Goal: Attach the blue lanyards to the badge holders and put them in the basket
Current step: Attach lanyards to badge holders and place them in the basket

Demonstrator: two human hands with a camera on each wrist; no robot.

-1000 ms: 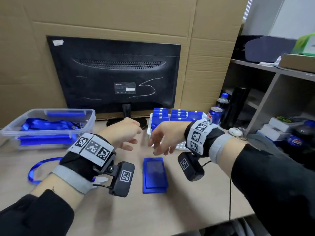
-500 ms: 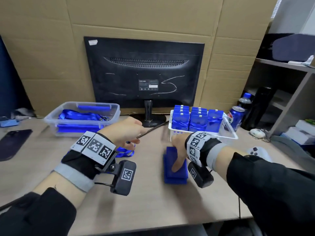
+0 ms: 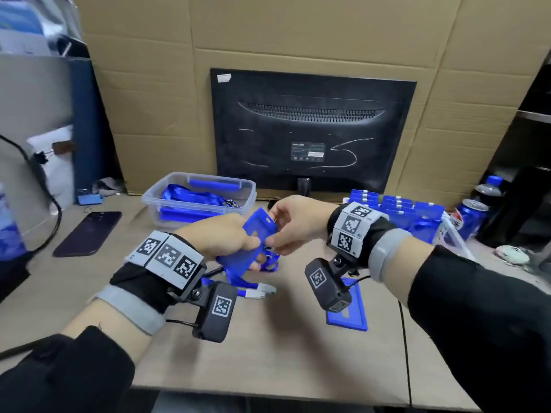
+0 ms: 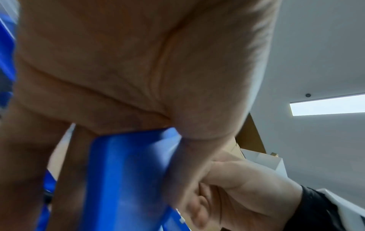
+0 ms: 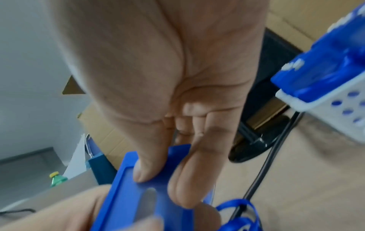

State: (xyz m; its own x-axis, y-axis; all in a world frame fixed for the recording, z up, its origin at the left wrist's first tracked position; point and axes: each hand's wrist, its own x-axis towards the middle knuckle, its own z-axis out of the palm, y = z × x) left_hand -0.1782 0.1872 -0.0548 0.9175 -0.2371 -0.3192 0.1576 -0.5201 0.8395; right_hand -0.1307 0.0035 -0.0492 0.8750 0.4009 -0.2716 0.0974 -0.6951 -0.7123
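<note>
A blue badge holder point(image 3: 255, 231) is held tilted above the desk between both hands. My left hand point(image 3: 253, 248) grips its lower end together with a blue lanyard point(image 3: 238, 277), whose white clip point(image 3: 260, 292) lies on the desk below. My right hand point(image 3: 272, 231) pinches the holder's upper end; the right wrist view shows its thumb point(image 5: 150, 165) on the holder point(image 5: 136, 197) and the fingers behind. In the left wrist view the holder point(image 4: 126, 179) is blurred under my palm. More badge holders point(image 3: 348, 314) lie stacked on the desk. The white basket point(image 3: 455, 237) at the right holds several finished holders.
A clear tub point(image 3: 199, 201) with lanyards stands behind my left hand, and a monitor point(image 3: 313, 129) stands behind both. A phone point(image 3: 88, 234) lies at the left. A soda can point(image 3: 471, 217) and a bottle point(image 3: 489, 189) stand right of the basket.
My right hand lifted a badge holder off the stack and brought it up to my left hand, which rose with the lanyard. The head view swung left.
</note>
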